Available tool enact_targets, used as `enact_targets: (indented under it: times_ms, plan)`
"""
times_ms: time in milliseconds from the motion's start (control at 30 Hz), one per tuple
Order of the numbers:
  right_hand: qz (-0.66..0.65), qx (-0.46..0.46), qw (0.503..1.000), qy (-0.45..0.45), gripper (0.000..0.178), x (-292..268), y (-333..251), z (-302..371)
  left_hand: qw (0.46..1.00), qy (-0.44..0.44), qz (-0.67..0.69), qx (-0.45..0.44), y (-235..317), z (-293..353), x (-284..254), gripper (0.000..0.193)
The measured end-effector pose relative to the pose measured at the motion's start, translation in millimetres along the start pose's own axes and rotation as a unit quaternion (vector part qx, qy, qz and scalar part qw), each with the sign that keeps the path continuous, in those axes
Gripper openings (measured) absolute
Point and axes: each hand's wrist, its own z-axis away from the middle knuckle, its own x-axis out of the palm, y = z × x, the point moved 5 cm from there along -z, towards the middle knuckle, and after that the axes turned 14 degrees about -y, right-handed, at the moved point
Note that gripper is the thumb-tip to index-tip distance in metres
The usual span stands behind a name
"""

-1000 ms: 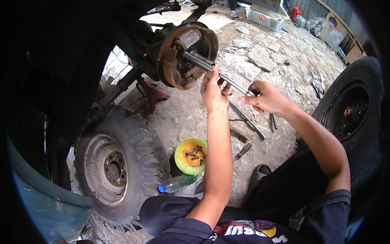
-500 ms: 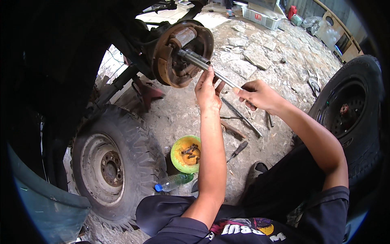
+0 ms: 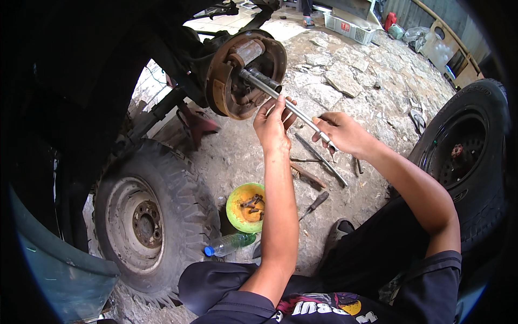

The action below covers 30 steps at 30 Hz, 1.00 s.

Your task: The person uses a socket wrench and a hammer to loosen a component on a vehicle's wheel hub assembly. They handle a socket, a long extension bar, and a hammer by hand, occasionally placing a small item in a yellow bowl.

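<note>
A long shiny metal bar (image 3: 302, 115) slants from the rusty drum brake assembly (image 3: 218, 90) down to the right. Its far end lies against the hub's centre, beside the dark axle tube (image 3: 268, 81). My left hand (image 3: 273, 127) supports the bar partway along, thumb on top and fingers curled behind. Nearer the close end, my right hand (image 3: 345, 134) grips the bar, whose tip pokes out below the fingers.
On the stony ground lie another metal bar (image 3: 324, 162), a screwdriver (image 3: 315, 204) and a plastic bottle (image 3: 229, 244). A green-yellow bowl (image 3: 233, 216) holds several bolts. One wheel (image 3: 156, 216) rests at left, another tyre (image 3: 485, 102) at right. A red stand (image 3: 197, 127) is under the vehicle.
The bar's near end now sticks out past my right hand, where before the fingers covered it. My left hand has shifted slightly left and down. The view has moved a little.
</note>
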Motion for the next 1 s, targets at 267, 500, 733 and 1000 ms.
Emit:
enact_targets:
  times_ms: [267,500,733,1000]
  plan:
    - [-0.062,-0.041,0.997,0.009,0.035,11,7,-4,0.998,-0.052,0.012,-0.025,3,-1,-3,0.016]
    - [-0.033,-0.015,0.999,0.001,0.037,13,9,-8,0.998,0.018,-0.053,-0.021,10,7,1,0.014]
    - [-0.051,-0.062,0.996,-0.03,0.037,10,7,-12,0.999,-0.008,-0.043,-0.025,12,4,-2,0.017]
    - [-0.116,-0.023,0.993,-0.009,0.036,7,3,-9,0.999,-0.041,-0.008,-0.019,11,2,8,0.021]
